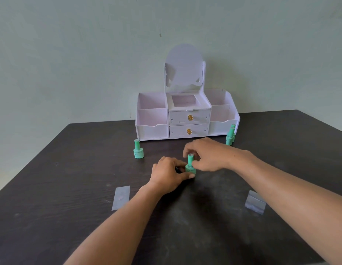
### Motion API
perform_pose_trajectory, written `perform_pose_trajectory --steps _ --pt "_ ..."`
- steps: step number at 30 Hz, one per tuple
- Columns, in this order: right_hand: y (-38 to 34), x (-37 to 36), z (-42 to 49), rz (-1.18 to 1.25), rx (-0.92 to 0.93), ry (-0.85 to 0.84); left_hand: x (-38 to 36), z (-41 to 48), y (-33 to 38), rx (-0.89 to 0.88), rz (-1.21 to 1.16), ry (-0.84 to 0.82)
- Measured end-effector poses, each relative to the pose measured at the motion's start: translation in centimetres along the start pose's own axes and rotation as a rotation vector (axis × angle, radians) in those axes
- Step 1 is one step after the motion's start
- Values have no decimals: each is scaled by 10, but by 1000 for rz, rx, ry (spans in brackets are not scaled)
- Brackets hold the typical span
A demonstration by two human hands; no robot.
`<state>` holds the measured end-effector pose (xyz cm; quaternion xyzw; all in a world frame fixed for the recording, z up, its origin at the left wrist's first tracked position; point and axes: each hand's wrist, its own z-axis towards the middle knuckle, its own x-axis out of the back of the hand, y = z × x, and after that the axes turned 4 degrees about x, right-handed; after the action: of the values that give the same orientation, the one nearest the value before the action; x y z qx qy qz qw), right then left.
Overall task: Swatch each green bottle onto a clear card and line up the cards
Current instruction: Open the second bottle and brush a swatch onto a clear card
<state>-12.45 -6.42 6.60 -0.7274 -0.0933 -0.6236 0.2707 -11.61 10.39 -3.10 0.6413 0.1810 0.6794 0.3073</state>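
Left hand (169,175) grips the squat body of a green bottle (190,169), with the fingers curled round it and the thumb along its front. The right hand (204,155) pinches the bottle's tall cap (190,159) between thumb and fingertips. The bottle stands upright on the dark desk (70,169), near the middle and in front of a white organizer (187,115).

A second green bottle (138,149) stands alone to the left, just in front of the organizer's left corner. A pair of green bottles (230,137) stands close together at its right front corner, one behind the other.

A clear card (121,197) lies flat on the near left of the desk, with a faint smudge near its middle. Another clear card (255,202) lies on the near right, beside the right forearm; whether it is one sheet or several I cannot tell.

The organizer's open side bins (152,119) and its square top well (183,101) show only their pale inner walls. Its two drawers (189,124), each with a gold knob, are closed, so their contents are hidden.
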Motion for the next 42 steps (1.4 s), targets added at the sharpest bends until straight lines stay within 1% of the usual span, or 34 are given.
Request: perform_pose_trajectory --steps 2,3,5,8,11,16,25,38,40,42 --pt "-3 1 0 -38 -36 -21 0 1 -1 1 14 2" --pt "-3 0 1 -62 -60 -3 0 1 -1 5 24 2" --pt "-1 -4 5 -83 -50 53 0 1 -2 6 23 3" --pt "1 -3 6 -33 -20 46 0 1 -2 -2 11 -6" --pt "0 -1 5 -32 -48 10 0 2 -4 -4 20 -18" --pt "4 0 7 17 -32 97 -2 0 -3 -9 12 1" --pt "3 21 2 66 -40 166 0 -1 -2 -7 28 -11" --pt "-1 32 -11 95 -33 240 19 -8 4 35 -52 -141" --pt "0 35 -17 97 -42 259 25 -10 6 38 -57 -113" --pt "2 38 -25 107 -52 273 32 -12 10 21 -49 -46"
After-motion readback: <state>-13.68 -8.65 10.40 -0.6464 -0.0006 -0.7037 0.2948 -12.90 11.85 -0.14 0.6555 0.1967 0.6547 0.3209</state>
